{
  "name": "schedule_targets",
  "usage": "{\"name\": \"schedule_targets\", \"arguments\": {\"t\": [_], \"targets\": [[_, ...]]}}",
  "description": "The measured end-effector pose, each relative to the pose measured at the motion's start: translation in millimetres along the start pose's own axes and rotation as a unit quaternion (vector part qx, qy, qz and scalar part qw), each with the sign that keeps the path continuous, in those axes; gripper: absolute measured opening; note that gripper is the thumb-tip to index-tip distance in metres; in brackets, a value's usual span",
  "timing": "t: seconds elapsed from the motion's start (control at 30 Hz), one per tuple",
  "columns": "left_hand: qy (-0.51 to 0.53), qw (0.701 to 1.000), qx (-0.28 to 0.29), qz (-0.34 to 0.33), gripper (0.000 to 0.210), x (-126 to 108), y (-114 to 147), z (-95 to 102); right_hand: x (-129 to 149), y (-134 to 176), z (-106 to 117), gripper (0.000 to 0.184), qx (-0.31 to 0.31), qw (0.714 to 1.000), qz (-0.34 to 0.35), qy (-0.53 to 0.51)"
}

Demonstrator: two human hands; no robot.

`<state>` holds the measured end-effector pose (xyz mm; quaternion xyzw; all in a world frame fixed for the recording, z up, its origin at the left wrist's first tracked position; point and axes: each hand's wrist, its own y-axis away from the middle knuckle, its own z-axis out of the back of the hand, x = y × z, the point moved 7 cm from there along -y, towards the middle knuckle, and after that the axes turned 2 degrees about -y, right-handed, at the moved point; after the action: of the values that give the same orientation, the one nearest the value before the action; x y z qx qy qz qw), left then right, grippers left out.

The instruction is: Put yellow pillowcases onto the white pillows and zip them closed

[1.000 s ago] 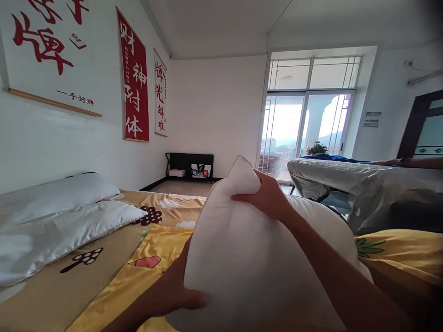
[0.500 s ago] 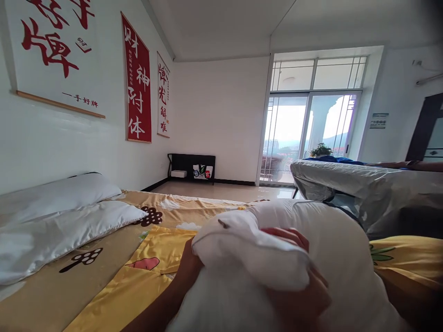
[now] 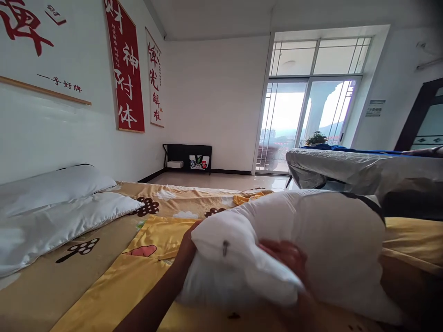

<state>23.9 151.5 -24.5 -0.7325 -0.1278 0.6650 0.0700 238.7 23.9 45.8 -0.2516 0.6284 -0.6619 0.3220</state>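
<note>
1 white pillow (image 3: 238,233) | bunched end between left fingers (image 3: 193,233) and right fingers (image 3: 286,251)

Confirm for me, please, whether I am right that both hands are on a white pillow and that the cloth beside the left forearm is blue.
Not quite: the cloth beside the left forearm is yellow, as the head view shows. The left hand and the right hand are indeed on a white pillow.

1 head-worn view, close above white cushion (image 3: 221,230), facing forward toward window (image 3: 294,61)
</note>
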Motion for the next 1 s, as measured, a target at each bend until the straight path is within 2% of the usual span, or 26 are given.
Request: {"name": "schedule_targets", "arguments": {"t": [0.1,0.2,0.3,0.37,0.4,0.53,0.63,0.73,0.83,0.9,1.0], "targets": [[-0.061,0.997,0.038,-0.008,0.066,0,22,17.7,-36,-27,-12,0.019,-0.071,0.992,-0.098,-0.027],[-0.193,0.981,0.013,-0.025,0.077,12,50,46.8,-71,-47,-25,0.031,-0.086,0.982,-0.169,-0.022],[-0.236,0.968,0.068,0.044,0.073,41,70,54.2,-89,-52,-36,0.034,-0.091,0.976,-0.195,-0.019],[-0.203,0.970,0.099,0.085,0.062,54,75,44.2,-84,-50,-46,0.034,-0.089,0.981,-0.172,-0.011],[-0.184,0.974,0.093,0.090,0.058,56,75,36.8,-77,-48,-51,0.033,-0.084,0.985,-0.151,-0.008],[-0.085,0.991,0.007,0.100,0.053,52,62,4.8,-44,-31,-68,0.020,-0.064,0.995,-0.072,-0.037],[0.041,0.989,-0.057,0.128,0.050,51,51,-7.8,-26,-12,-68,0.018,-0.029,0.995,-0.018,-0.090],[0.130,0.983,-0.050,0.120,0.046,52,42,-13.8,-13,17,-66,0.032,0.023,0.994,0.040,-0.095],[0.169,0.981,-0.037,0.086,0.048,52,40,-11.0,0,43,-63,0.039,0.050,0.993,0.081,-0.065],[0.153,0.985,-0.040,0.063,0.049,50,43,-5.2,7,52,-62,0.041,0.064,0.992,0.094,-0.054],[0.089,0.994,-0.026,0.051,0.044,42,48,-0.9,14,51,-66,0.041,0.127,0.987,0.085,-0.045]]}}
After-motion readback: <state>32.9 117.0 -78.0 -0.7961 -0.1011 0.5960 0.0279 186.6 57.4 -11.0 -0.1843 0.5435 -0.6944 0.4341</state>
